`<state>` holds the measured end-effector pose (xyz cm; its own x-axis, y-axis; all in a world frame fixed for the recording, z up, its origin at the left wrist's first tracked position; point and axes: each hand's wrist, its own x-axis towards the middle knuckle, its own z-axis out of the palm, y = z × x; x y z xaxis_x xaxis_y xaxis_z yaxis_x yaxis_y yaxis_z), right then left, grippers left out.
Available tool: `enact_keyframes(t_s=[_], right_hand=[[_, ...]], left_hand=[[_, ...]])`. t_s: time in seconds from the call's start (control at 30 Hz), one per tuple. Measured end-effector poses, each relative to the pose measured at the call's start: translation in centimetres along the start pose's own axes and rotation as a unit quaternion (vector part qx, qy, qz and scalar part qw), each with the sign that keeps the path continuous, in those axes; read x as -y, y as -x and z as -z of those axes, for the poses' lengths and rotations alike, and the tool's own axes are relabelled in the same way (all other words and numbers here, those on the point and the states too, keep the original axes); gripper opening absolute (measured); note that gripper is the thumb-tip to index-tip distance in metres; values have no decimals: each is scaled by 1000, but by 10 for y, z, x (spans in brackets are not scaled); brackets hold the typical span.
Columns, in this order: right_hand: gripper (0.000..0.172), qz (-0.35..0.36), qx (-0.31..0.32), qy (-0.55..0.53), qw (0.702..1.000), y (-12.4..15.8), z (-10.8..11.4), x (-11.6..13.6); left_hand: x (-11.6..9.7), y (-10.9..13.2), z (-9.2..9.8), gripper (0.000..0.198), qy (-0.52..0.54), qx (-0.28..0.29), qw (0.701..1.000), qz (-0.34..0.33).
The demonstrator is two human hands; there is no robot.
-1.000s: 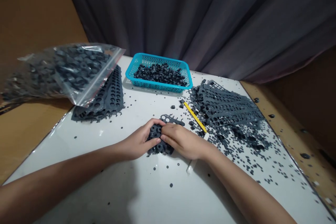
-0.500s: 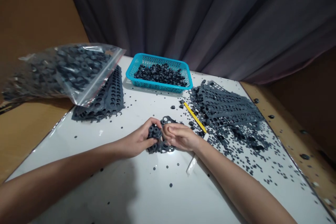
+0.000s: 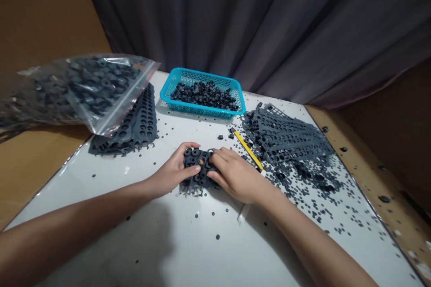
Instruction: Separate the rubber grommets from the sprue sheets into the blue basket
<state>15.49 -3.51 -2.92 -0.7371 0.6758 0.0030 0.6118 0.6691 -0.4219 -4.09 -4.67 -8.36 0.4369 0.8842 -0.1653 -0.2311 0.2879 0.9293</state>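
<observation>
A dark grey rubber sheet (image 3: 199, 171) with raised rings and holes lies bent between both hands, above the white table. My left hand (image 3: 175, 169) grips its left end, thumb on top and fingers behind. On the right end, my right hand (image 3: 233, 172) holds the sheet with fingers curled over it and the thumb below. A ragged fringe hangs from the sheet's lower left edge. Just beyond my right hand lies a yellow and white tool (image 3: 248, 150), its white part partly hidden under the hand.
A blue basket (image 3: 204, 111) of small black parts stands at the back. On the left, a filled clear bag (image 3: 101, 85) rests over stacked sheets (image 3: 144, 121). Perforated sheets (image 3: 292, 136) and many scattered bits lie on the right.
My right hand has turned palm down and closed over the sheet's right end. The sheet is now spread flatter between the hands, and my left hand has shifted slightly left.
</observation>
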Motion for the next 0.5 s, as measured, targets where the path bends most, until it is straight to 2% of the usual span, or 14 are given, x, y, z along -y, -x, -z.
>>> enact_keyframes(t_s=[0.07,0.33,0.43,0.5], right_hand=[[27,-2,3,15,1000,-2,-4,1],[23,18,47,-87,995,-7,1,-2],[23,58,66,-165,982,-8,-2,-7],[24,60,79,-263,960,-8,-8,-12]], left_hand=[[1,0,1,45,1,11,1000,4],[1,5,-2,45,-69,30,997,15],[-1,5,-4,38,-109,37,993,16],[-2,4,-3,38,-113,69,991,16]])
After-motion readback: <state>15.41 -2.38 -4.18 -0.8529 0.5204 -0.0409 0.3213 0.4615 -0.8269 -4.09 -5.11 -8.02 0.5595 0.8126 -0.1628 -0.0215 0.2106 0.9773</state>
